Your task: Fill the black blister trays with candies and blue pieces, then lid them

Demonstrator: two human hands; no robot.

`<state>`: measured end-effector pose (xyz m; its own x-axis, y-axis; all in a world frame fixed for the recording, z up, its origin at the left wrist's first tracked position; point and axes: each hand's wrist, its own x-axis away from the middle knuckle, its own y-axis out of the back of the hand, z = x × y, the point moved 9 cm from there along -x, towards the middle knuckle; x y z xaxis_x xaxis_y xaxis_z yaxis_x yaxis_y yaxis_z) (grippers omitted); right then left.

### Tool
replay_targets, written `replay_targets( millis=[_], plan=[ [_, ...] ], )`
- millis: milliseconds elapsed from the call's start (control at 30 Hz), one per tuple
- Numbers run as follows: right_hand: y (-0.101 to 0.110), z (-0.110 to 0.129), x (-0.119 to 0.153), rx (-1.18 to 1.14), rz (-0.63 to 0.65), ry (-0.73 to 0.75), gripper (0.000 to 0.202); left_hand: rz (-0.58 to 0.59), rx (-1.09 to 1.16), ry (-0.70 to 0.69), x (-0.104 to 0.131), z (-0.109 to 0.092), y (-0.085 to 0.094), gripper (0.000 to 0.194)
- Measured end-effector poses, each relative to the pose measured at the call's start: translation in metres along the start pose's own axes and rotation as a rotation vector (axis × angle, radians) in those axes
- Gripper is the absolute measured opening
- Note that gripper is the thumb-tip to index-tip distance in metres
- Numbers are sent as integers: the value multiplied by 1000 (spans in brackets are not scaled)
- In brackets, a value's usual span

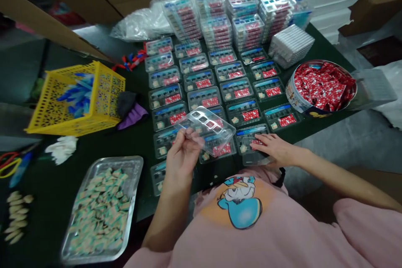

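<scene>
My left hand [185,150] is closed on the near edge of a clear plastic tray [209,125], held tilted above the rows of filled trays. That tray has moulded square wells along one side and looks bare inside. My right hand [273,148] rests over a filled tray [243,136] in the front row, its fingertips on the red packet. Under that palm a clear plastic piece [254,158] sticks out; whether the hand grips it I cannot tell. Each filled tray, like the one [240,88] farther back, has a blue pen-like stick, a red packet and a small pale block.
Stacks of filled trays [216,33] stand at the back. A round tin [292,96] of red packets is at right, near stacked blank trays [290,44]. At left are a yellow basket [106,100] of blue sticks and a metal tray [136,176] of small blocks.
</scene>
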<state>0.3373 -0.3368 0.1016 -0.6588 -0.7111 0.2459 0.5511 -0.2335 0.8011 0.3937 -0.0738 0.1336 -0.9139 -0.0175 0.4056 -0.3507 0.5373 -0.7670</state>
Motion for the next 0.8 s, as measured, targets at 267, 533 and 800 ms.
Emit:
replay_targets(
  millis=[267,533,800],
  plan=[
    [9,-17,-33,160,-74,9,97,10,18,-7,1,-4,-3,13],
    [-14,-21,-46,224,-14,62,102,-6,-50,-26,2,-3,4,11],
    [35,-15,-44,-111,-197,38,84,26,-181,-19,3,19,-1,14]
  ],
)
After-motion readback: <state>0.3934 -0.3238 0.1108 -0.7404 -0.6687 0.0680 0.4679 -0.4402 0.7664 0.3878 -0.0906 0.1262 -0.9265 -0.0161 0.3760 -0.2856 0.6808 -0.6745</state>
